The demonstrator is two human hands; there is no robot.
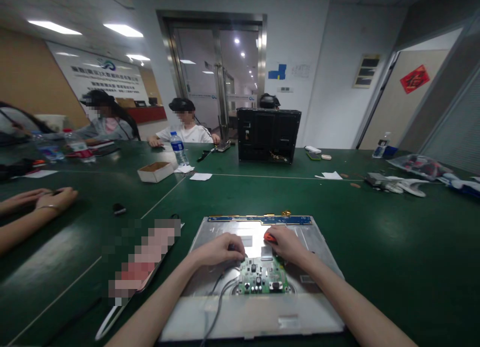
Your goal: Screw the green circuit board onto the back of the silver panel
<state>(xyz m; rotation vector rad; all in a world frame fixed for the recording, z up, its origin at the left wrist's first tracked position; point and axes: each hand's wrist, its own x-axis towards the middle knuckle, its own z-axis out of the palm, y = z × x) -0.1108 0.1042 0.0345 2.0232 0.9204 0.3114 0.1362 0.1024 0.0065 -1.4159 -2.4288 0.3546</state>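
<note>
The bench carries a metal panel at six o'clock, under a circuit board. The left hand is at the board's ten o'clock, finger closure unclear; the right hand, at one o'clock, has fingers clamped on an orange handle.

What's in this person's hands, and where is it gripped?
The right hand holds an orange tool, apparently by its handle; whether the left hand holds anything cannot be told.

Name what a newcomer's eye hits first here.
Probably the green circuit board on the silvery panel, low centre, with the left hand at its upper-left corner and the right hand above, holding an orange object. Then the black casing upright at the table's far side.
</note>
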